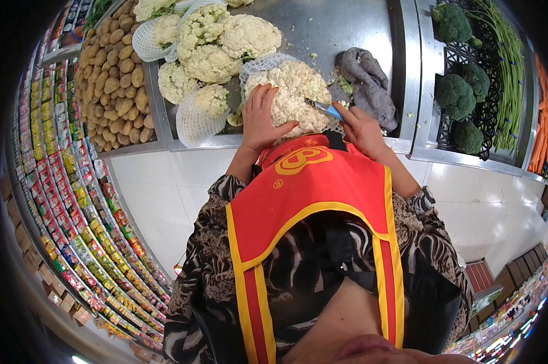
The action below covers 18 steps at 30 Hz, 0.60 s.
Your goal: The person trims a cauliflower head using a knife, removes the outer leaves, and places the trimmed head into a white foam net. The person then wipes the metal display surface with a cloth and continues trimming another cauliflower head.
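Observation:
A large cauliflower head [292, 93] lies at the near edge of the metal display counter, close to the red apron, with white foam netting [255, 68] around its far left side. My left hand [262, 116] rests on the left part of the cauliflower, fingers spread, steadying it. In my right hand [358, 129] is a small knife with a blue handle [333, 111]; its blade touches the cauliflower's right side. A crumpled grey cloth [367, 82] lies just right of the cauliflower, beside small leaf and floret scraps.
Several cauliflowers [210, 63], some in foam netting, are piled to the left. Potatoes [114, 82] fill the bin beyond them. Right of a metal divider [415, 73] are broccoli heads [456, 96], long green beans [508, 86] and carrots [543, 123]. Crumbs dot the metal counter [337, 27].

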Each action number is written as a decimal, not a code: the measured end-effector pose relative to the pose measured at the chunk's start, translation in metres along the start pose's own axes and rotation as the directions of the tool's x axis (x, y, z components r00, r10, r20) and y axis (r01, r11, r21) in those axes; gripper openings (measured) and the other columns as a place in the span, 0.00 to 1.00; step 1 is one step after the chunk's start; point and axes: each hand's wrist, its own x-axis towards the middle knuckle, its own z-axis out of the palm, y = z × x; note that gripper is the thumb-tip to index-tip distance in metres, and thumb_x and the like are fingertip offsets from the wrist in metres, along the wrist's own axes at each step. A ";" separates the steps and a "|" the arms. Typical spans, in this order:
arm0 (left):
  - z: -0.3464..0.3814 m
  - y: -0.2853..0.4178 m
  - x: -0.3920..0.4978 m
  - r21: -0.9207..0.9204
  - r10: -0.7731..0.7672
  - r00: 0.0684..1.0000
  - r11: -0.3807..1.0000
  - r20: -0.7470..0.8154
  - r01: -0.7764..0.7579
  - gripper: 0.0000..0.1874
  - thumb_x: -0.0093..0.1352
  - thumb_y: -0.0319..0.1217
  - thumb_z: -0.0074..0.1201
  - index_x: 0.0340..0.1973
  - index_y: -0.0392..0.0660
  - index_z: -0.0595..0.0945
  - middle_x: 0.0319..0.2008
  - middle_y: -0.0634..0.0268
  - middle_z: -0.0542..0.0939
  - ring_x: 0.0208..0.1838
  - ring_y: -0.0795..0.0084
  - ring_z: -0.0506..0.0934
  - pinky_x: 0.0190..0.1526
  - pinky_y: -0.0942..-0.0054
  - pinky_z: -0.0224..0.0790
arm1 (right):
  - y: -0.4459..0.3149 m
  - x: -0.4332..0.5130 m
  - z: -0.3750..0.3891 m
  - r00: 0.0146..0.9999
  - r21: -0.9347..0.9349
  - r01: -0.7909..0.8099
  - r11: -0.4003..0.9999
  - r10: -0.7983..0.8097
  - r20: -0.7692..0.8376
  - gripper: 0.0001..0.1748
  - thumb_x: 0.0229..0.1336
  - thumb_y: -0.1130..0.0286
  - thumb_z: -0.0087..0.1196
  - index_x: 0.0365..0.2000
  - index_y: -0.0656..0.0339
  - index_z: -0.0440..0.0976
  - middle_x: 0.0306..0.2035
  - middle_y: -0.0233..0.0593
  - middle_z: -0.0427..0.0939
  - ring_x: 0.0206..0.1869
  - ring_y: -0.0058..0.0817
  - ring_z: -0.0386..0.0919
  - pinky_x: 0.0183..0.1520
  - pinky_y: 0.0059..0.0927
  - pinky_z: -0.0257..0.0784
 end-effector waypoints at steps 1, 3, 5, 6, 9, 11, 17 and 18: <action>0.000 0.000 0.000 -0.004 -0.002 1.000 1.000 0.005 0.002 0.46 0.56 0.50 0.71 0.65 0.44 0.69 0.68 0.54 0.65 0.74 0.50 0.60 0.70 0.51 0.54 | 0.004 0.001 0.003 1.000 -0.013 0.014 1.000 -0.014 -0.012 0.34 0.62 0.69 0.58 0.68 0.42 0.65 0.30 0.40 0.70 0.34 0.42 0.75 0.37 0.42 0.73; -0.001 0.001 0.001 -0.011 -0.008 1.000 1.000 0.015 0.008 0.46 0.56 0.50 0.71 0.66 0.44 0.69 0.68 0.54 0.65 0.74 0.50 0.59 0.70 0.51 0.53 | 0.010 0.002 0.008 0.998 -0.041 0.044 0.998 -0.045 -0.035 0.34 0.62 0.70 0.57 0.68 0.43 0.65 0.30 0.41 0.70 0.34 0.42 0.75 0.37 0.42 0.73; 0.001 -0.001 0.000 -0.008 -0.031 0.999 0.999 0.018 0.031 0.47 0.55 0.54 0.70 0.66 0.46 0.70 0.68 0.56 0.65 0.75 0.51 0.58 0.71 0.50 0.51 | 0.016 0.003 0.016 0.996 -0.060 0.067 0.996 -0.070 -0.050 0.34 0.61 0.70 0.57 0.68 0.43 0.65 0.30 0.41 0.70 0.34 0.43 0.74 0.37 0.42 0.73; 0.002 -0.001 -0.001 -0.008 -0.044 0.999 0.999 0.017 0.044 0.48 0.55 0.56 0.69 0.66 0.47 0.70 0.68 0.57 0.65 0.75 0.51 0.58 0.71 0.50 0.50 | 0.017 0.003 0.018 0.995 -0.070 0.080 0.994 -0.084 -0.056 0.35 0.61 0.70 0.57 0.68 0.43 0.64 0.30 0.41 0.69 0.34 0.43 0.74 0.37 0.42 0.73; 0.004 -0.003 -0.002 -0.009 -0.034 0.999 0.999 0.002 0.034 0.48 0.55 0.55 0.69 0.66 0.47 0.70 0.68 0.57 0.66 0.75 0.51 0.58 0.71 0.50 0.50 | 0.018 0.002 0.021 0.996 -0.008 0.066 0.998 -0.066 -0.062 0.35 0.61 0.71 0.57 0.68 0.44 0.64 0.30 0.42 0.70 0.35 0.43 0.74 0.38 0.42 0.73; 0.005 -0.004 -0.002 -0.014 -0.028 1.000 1.000 -0.002 0.028 0.48 0.55 0.55 0.69 0.66 0.47 0.70 0.68 0.57 0.66 0.75 0.51 0.58 0.71 0.49 0.50 | 0.016 -0.001 0.020 0.994 0.049 0.072 0.996 -0.068 -0.080 0.35 0.61 0.71 0.57 0.68 0.44 0.64 0.31 0.42 0.70 0.35 0.44 0.74 0.38 0.42 0.73; 0.007 -0.005 -0.002 -0.028 -0.016 1.000 0.999 -0.018 0.016 0.48 0.55 0.56 0.69 0.66 0.47 0.71 0.67 0.57 0.66 0.75 0.50 0.58 0.71 0.49 0.51 | 0.014 -0.003 0.018 0.999 0.087 0.008 0.996 -0.004 -0.041 0.35 0.61 0.71 0.57 0.69 0.44 0.64 0.31 0.43 0.71 0.35 0.45 0.75 0.38 0.44 0.73; 0.005 -0.004 -0.001 -0.028 -0.014 1.000 1.000 -0.019 0.013 0.48 0.55 0.56 0.69 0.65 0.47 0.71 0.67 0.57 0.66 0.75 0.50 0.58 0.71 0.49 0.51 | 0.013 -0.002 0.017 0.999 0.089 -0.017 0.996 0.020 -0.030 0.35 0.61 0.71 0.57 0.69 0.43 0.64 0.31 0.43 0.71 0.35 0.45 0.75 0.38 0.44 0.73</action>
